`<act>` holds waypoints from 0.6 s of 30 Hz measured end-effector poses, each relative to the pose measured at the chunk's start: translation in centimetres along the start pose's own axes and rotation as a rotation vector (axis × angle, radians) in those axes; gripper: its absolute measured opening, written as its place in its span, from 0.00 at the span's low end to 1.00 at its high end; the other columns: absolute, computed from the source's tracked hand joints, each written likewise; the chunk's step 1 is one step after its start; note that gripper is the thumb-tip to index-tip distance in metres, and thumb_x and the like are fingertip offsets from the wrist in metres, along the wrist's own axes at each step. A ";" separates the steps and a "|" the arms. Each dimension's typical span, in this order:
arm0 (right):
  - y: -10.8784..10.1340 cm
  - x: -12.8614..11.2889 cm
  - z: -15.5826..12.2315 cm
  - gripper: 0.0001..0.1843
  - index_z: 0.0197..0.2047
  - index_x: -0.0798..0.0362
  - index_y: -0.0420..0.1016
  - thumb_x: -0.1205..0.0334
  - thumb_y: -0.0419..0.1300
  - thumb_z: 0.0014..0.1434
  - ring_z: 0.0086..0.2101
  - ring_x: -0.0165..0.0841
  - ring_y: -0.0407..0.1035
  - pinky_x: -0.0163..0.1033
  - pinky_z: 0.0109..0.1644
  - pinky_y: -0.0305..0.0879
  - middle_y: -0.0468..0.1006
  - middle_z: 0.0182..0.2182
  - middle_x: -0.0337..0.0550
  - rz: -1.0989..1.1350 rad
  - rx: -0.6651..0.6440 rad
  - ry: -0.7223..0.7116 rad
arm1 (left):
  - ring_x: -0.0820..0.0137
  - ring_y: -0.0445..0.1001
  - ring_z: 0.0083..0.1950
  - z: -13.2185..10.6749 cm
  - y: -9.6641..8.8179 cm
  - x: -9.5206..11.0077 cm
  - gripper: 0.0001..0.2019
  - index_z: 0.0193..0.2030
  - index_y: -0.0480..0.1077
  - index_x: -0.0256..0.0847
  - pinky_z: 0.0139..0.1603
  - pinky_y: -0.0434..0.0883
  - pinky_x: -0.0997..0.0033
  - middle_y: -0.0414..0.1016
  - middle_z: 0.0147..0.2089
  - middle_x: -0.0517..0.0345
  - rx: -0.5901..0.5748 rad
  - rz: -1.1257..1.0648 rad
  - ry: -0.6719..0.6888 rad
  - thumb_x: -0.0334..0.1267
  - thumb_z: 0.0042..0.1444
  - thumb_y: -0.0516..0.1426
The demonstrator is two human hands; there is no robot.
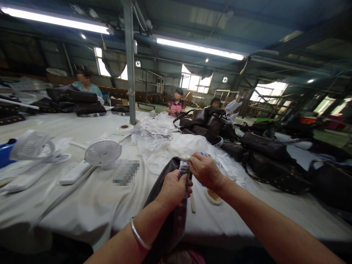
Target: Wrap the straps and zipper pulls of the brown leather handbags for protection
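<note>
A dark brown leather bag [162, 183] stands tilted at the near edge of the table, in front of me. My left hand [173, 187] is closed around its upper part, the thumb pressing a pale, gathered strip along the edge. At the top corner, the fingers of my right hand [205, 168] are pinched together on the end of that edge; the exact piece between them is too small to make out. Under my right wrist sits a round white dish [213, 202] with something yellowish inside. A thin flat stick [193, 203] lies beside the bag.
Dark bags [265, 157] are heaped at right, with more bags [89, 102] at far left. Clear plastic wrapping [154, 128] covers the middle. A white fan [103, 151] lies left, near a metal post [129, 62]. A person in pink [176, 106] sits across the table.
</note>
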State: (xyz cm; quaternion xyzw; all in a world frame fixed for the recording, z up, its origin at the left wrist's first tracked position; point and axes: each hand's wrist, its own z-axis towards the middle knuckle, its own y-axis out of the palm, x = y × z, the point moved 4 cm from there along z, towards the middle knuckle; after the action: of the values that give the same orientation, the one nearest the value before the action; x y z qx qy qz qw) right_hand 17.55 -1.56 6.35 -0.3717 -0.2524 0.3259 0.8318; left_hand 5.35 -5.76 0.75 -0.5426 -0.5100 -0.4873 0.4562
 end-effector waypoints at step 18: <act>-0.4 1.8 1.1 0.06 0.41 0.53 0.76 0.66 0.58 0.64 0.38 0.32 0.71 0.36 0.44 0.67 0.75 0.38 0.44 0.501 -0.108 0.178 | 0.74 0.68 0.17 -0.1 0.0 -0.2 0.10 0.34 0.68 0.38 0.13 0.64 0.80 0.72 0.21 0.59 -0.015 0.014 -0.032 0.38 0.63 0.50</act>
State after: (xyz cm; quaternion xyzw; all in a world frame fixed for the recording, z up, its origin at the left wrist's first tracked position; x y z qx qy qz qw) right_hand 18.14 0.02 7.64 -0.4935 -0.0956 0.4739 0.7230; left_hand 5.35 -5.87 0.60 -0.5572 -0.5098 -0.4791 0.4474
